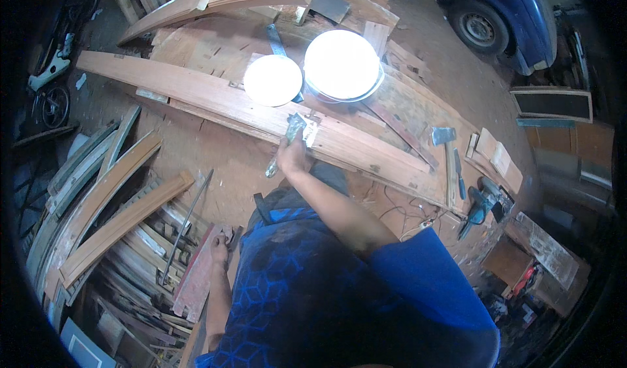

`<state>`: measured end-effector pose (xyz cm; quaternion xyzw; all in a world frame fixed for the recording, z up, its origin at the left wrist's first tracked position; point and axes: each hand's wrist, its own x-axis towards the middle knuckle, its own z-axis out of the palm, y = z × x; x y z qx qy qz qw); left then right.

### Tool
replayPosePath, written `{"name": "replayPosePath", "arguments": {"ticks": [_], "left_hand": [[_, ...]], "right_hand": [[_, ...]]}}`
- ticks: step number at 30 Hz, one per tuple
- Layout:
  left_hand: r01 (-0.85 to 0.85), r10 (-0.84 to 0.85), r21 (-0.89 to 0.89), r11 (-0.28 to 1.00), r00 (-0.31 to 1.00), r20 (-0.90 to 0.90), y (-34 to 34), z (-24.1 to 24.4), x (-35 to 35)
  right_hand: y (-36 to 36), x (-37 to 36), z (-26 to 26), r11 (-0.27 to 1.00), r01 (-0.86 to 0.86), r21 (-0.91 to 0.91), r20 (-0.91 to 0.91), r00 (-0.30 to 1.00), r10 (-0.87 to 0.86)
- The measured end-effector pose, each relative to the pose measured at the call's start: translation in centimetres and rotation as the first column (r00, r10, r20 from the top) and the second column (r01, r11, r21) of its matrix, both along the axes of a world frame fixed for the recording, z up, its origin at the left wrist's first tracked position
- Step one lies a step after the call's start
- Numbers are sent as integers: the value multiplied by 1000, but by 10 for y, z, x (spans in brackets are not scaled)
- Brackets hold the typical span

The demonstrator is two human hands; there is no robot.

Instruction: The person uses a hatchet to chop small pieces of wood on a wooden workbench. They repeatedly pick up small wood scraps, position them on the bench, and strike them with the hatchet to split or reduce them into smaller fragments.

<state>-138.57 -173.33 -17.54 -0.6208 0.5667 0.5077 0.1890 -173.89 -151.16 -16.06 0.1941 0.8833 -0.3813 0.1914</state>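
Observation:
My right hand grips a putty-smeared scraper over the near edge of a long, slightly curved wooden plank. Beside my fingers is a whitish patch of filler; whether it is on the plank or on the tool, I cannot tell. Just beyond stand a round white lid or disc and a white bucket, both too bright to show detail. My left hand hangs low at my side, fingers curled, in front of a worn reddish board. Whether it holds anything is unclear.
On the workbench lie a hatchet, a blue-handled tool and wood offcuts. A teal power tool sits at its right end, near cables. Stacked timber crowds the left; a blue car stands beyond.

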Motion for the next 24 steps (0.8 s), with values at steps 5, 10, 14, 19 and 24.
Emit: {"name": "replayPosePath", "arguments": {"ticks": [5,10,14,19,24], "left_hand": [[30,-32,-17,999,994,-104,-14,-25,1],[118,-121,-41,992,990,-73,0,-12,-27],[79,-79,13,997,996,-37,3,-18,-9],[11,-9,44,999,999,-43,18,-27,13],[-112,115,72,991,993,-39,20,-55,46]], "right_hand": [[-4,37,7,973,-126,-195,-43,992,120],[-1,26,-24,998,59,24,-173,984,-54],[-3,39,30,946,-232,-227,138,954,267],[3,17,11,973,68,-219,-85,992,-88],[-17,17,29,960,-13,-279,161,985,60]]}}
